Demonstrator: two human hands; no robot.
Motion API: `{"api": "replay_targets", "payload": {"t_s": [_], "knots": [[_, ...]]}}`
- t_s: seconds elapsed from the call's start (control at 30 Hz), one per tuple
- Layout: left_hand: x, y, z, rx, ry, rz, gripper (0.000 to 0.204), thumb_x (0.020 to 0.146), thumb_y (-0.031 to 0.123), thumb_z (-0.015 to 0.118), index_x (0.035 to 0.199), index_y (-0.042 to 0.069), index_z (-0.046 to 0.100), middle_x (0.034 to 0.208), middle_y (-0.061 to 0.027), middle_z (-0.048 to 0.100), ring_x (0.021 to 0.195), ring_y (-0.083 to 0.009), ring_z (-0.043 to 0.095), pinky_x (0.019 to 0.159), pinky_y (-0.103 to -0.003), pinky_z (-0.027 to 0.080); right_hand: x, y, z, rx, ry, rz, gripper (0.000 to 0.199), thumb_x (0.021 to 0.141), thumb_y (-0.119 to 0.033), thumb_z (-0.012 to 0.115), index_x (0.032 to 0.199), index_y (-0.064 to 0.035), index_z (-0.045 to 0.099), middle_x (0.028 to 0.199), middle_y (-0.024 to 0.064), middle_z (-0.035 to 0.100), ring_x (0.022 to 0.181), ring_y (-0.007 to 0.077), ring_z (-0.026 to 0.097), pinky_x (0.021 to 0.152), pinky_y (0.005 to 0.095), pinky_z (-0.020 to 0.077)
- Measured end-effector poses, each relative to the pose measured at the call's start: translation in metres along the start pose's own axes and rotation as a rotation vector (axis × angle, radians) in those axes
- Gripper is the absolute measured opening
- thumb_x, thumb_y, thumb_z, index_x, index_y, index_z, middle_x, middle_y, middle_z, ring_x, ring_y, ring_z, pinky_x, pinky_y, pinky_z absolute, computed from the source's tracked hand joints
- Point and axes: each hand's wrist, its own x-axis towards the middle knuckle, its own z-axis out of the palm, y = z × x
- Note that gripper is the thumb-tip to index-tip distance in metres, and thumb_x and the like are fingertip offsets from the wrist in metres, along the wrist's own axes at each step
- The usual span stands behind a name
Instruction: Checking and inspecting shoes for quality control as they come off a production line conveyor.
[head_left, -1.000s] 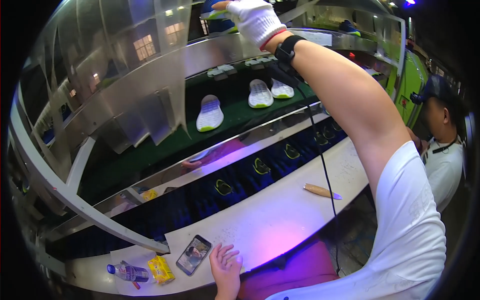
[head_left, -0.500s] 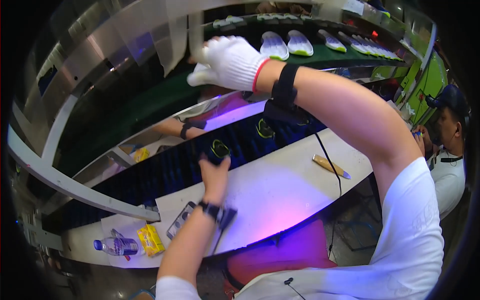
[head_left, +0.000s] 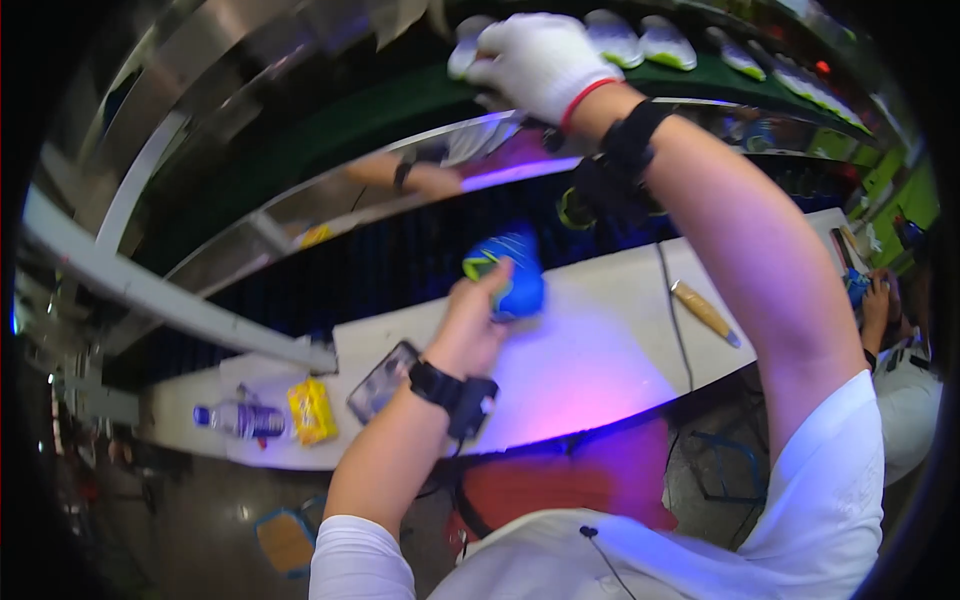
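My bare left hand grips a blue shoe upper with a lime-green collar, lifted over the edge between the dark conveyor and the white bench. The shoe is blurred by motion. My right hand, in a white knit glove with a red cuff, is up at the green belt. Its fingers are closed on a pale grey-white shoe sole, partly hidden by the glove. Right of the glove, more soles with lime edges lie in a row.
Another dark shoe sits on the conveyor beneath my right forearm. The bench holds a wooden-handled tool, a black-framed flat case, a yellow packet and a water bottle. A grey metal beam crosses at left. A co-worker stands at right.
My left hand has lifted the blue shoe off the conveyor and toward me. The right glove has moved right along the green belt, now on a sole. The view has shifted.
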Motion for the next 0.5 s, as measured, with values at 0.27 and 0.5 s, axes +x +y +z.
{"api": "replay_targets", "payload": {"t_s": [0.27, 0.5], "knots": [[-0.122, -0.046, -0.031, 0.857, 0.069, -0.023, 0.043, 0.109, 0.033, 0.066, 0.131, -0.004, 0.066, 0.117, -0.0163, 0.073, 0.099, -0.0226, 0.073, 0.09, -0.036, 0.059, -0.126, -0.064, -0.036, 0.404, 0.541, -0.337, 0.028, 0.099, -0.028, 0.075, 0.118, -0.0085, 0.076, 0.109, 0.0128, 0.077, 0.092, 0.0314, 0.075, 0.083, 0.0418, 0.0603], [-0.087, -0.047, -0.013, 1.674, -0.112, 0.799, 0.036, 0.1, 0.03, 0.07, 0.119, 0.0, 0.068, 0.103, -0.0227, 0.075, 0.096, -0.0423, 0.072, 0.09, -0.051, 0.057, -0.293, -0.065, -0.115, 0.552, 0.107, 0.358, 0.02, 0.102, -0.017, 0.068, 0.108, 0.0027, 0.067, 0.092, 0.0168, 0.074, 0.077, 0.0233, 0.071, 0.073, 0.0376, 0.0561]]}}
